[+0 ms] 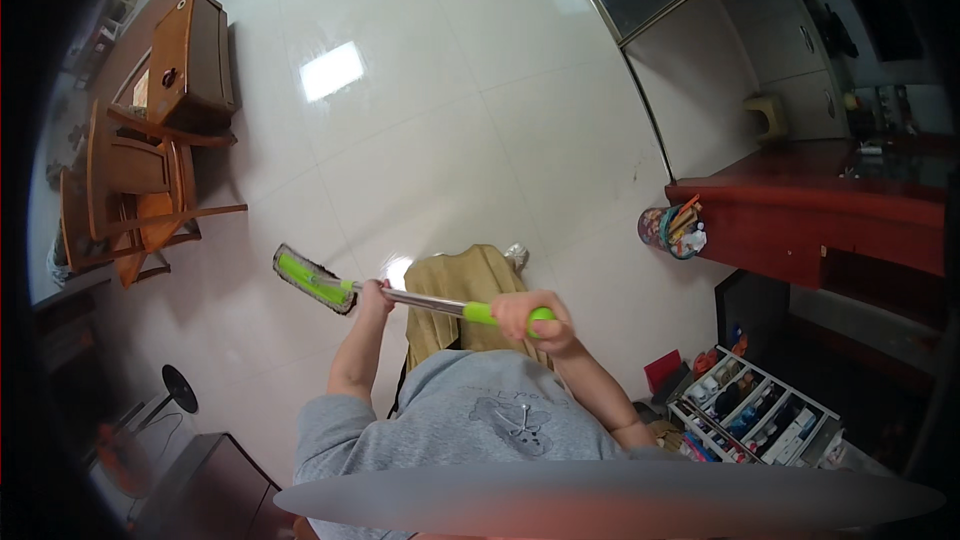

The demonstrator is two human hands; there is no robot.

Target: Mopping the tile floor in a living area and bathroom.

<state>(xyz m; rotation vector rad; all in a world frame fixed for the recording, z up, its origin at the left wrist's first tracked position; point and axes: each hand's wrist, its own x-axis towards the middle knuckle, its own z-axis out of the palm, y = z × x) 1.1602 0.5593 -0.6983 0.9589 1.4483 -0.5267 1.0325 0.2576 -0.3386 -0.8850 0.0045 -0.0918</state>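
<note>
Two hands grip one flat mop (400, 297), its shaft running nearly level across the middle of the view above the white tiled floor (430, 130). At far left, wooden chairs (130, 190) and a wooden cabinet (195, 60) bend with the rim, their lower parts hard to make out. The mop's green, dark-edged head (313, 279) points left; whether it touches the floor cannot be told. The left hand (375, 295) is closed around the metal shaft just behind the head. The right hand (532, 318) is wrapped around the green grip, covering most of it. The person's grey shirt (470, 420) hides the legs. At right, a shoe rack (755, 410) is cut off under a red-brown surface (800, 195).
</note>
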